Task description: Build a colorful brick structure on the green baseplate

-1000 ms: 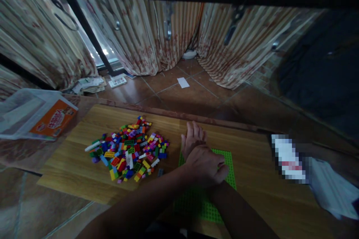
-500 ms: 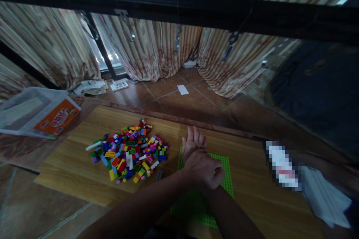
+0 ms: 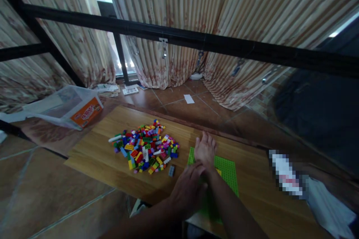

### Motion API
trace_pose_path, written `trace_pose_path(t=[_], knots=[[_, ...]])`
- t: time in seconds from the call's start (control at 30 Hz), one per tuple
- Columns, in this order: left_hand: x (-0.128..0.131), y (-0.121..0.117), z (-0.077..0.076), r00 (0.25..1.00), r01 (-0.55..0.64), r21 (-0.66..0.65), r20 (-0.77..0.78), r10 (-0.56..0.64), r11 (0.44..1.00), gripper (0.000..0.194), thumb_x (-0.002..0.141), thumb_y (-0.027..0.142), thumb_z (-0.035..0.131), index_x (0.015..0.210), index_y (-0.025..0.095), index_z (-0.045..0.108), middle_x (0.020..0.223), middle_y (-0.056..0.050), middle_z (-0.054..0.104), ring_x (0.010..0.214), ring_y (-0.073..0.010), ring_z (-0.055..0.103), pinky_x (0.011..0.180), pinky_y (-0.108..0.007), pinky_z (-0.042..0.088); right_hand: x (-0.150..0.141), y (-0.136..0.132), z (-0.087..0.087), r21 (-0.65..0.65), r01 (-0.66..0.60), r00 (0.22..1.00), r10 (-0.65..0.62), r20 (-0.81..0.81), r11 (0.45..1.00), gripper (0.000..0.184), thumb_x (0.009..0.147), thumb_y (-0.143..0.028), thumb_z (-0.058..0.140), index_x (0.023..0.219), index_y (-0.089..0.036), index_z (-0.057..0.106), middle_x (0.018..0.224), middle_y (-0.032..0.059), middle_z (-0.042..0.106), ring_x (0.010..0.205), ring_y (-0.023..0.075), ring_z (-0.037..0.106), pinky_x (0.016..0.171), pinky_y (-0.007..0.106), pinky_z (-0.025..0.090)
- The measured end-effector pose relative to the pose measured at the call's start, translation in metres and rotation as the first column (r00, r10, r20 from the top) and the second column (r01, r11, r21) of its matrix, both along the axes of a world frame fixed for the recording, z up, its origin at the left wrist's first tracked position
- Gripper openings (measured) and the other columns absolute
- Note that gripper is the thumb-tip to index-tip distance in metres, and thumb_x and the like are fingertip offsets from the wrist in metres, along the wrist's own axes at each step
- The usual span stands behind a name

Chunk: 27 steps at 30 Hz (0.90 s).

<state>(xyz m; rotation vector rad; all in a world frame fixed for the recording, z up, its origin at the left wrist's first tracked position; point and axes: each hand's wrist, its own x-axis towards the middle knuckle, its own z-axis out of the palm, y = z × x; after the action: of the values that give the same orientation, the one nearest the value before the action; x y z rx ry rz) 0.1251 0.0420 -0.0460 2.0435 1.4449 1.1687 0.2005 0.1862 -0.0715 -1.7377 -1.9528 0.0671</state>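
Observation:
My right hand point(image 3: 206, 150) lies palm down with its fingers stretched out and apart, over the far left part of a green studded baseplate point(image 3: 228, 175). It holds nothing. My left hand point(image 3: 188, 186) is closed about my right wrist, its fingertips on the wrist's left side; part of its grip is dark and blurred. A little yellow point(image 3: 218, 171) shows on the baseplate beside my right forearm. To the left of my hands lies a loose pile of coloured toy bricks point(image 3: 146, 149). A single grey brick point(image 3: 171, 171) sits between the pile and my left hand.
The wooden table point(image 3: 95, 145) carries all of this. A clear plastic bin point(image 3: 64, 108) with an orange label stands beyond its left end. At the right are a pixelated item point(image 3: 287, 175) and a pale sheet-like thing point(image 3: 329, 201). A dark metal bar point(image 3: 179, 35) crosses ahead.
My left hand has drawn back toward me and left, from on top of my right wrist to its near side. The view has turned left, so the table sits further right.

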Motion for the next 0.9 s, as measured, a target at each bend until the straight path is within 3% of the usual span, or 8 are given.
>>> trace_pose_path(t=[0.13, 0.3, 0.4, 0.5, 0.67, 0.8, 0.9], knots=[[-0.011, -0.024, -0.012, 0.99, 0.042, -0.064, -0.133, -0.05, 0.997, 0.043, 0.086, 0.016, 0.05, 0.129, 0.015, 0.046, 0.134, -0.016, 0.055, 0.126, -0.0258, 0.051, 0.107, -0.044, 0.044, 0.006, 0.004, 0.0, 0.011, 0.059, 0.988, -0.056, -0.142, 0.998, 0.05, 0.095, -0.037, 0.03, 0.13, -0.009, 0.053, 0.131, 0.0224, 0.056, 0.119, 0.0328, 0.048, 0.1, 0.053, 0.033], [-0.01, -0.019, -0.018, 0.957, 0.104, -0.048, -0.269, -0.113, 0.993, 0.032, 0.086, 0.02, 0.053, 0.118, 0.016, 0.053, 0.128, -0.015, 0.058, 0.117, -0.0259, 0.055, 0.105, -0.044, 0.044, 0.028, 0.015, 0.019, 0.098, 0.043, 0.908, 0.002, -0.42, 0.994, 0.052, 0.094, -0.04, 0.024, 0.118, -0.011, 0.06, 0.12, 0.0188, 0.063, 0.115, 0.0262, 0.053, 0.101, 0.045, 0.038], [-0.009, -0.017, -0.02, 0.954, 0.098, -0.026, -0.281, -0.101, 0.995, 0.032, 0.088, 0.021, 0.051, 0.119, 0.016, 0.053, 0.129, -0.014, 0.057, 0.117, -0.026, 0.054, 0.103, -0.045, 0.044, 0.056, 0.003, 0.034, 0.14, 0.047, 0.862, 0.031, -0.506, 0.989, 0.049, 0.093, -0.044, 0.03, 0.113, -0.015, 0.063, 0.115, 0.0151, 0.066, 0.108, 0.0238, 0.058, 0.099, 0.043, 0.041], [-0.009, -0.017, -0.02, 0.954, 0.096, -0.038, -0.283, -0.103, 0.995, 0.032, 0.087, 0.021, 0.051, 0.118, 0.015, 0.054, 0.128, -0.014, 0.057, 0.118, -0.0259, 0.052, 0.104, -0.044, 0.043, 0.088, -0.031, 0.036, 0.116, 0.043, 0.877, 0.017, -0.479, 0.992, 0.044, 0.091, -0.048, 0.039, 0.106, -0.017, 0.066, 0.109, 0.014, 0.068, 0.101, 0.0243, 0.061, 0.094, 0.044, 0.045], [-0.009, -0.016, -0.015, 0.947, 0.098, -0.044, -0.304, -0.107, 0.994, 0.03, 0.086, 0.021, 0.052, 0.115, 0.013, 0.057, 0.126, -0.014, 0.058, 0.117, -0.0263, 0.051, 0.104, -0.044, 0.044, 0.12, -0.087, 0.015, 0.026, -0.095, 0.938, 0.099, -0.332, 0.995, 0.047, 0.087, -0.051, 0.05, 0.117, -0.017, 0.061, 0.119, 0.0152, 0.064, 0.112, 0.0263, 0.057, 0.099, 0.047, 0.044], [-0.01, -0.015, -0.013, 0.948, 0.104, -0.034, -0.3, -0.11, 0.994, 0.028, 0.086, 0.02, 0.052, 0.113, 0.013, 0.057, 0.124, -0.014, 0.058, 0.114, -0.026, 0.052, 0.102, -0.044, 0.045, 0.121, -0.091, 0.002, -0.012, -0.17, 0.971, 0.166, -0.173, 0.985, 0.048, 0.09, -0.049, 0.046, 0.122, -0.016, 0.06, 0.129, 0.0166, 0.057, 0.124, 0.0279, 0.049, 0.105, 0.05, 0.039], [-0.01, -0.014, -0.016, 0.954, 0.099, -0.019, -0.283, -0.1, 0.995, 0.029, 0.086, 0.019, 0.052, 0.114, 0.013, 0.057, 0.126, -0.015, 0.057, 0.113, -0.0265, 0.053, 0.102, -0.046, 0.045, 0.117, -0.083, -0.004, -0.019, -0.175, 0.98, 0.173, -0.102, 0.984, 0.044, 0.093, -0.046, 0.041, 0.115, -0.017, 0.065, 0.13, 0.0156, 0.056, 0.124, 0.0287, 0.047, 0.105, 0.051, 0.039]])
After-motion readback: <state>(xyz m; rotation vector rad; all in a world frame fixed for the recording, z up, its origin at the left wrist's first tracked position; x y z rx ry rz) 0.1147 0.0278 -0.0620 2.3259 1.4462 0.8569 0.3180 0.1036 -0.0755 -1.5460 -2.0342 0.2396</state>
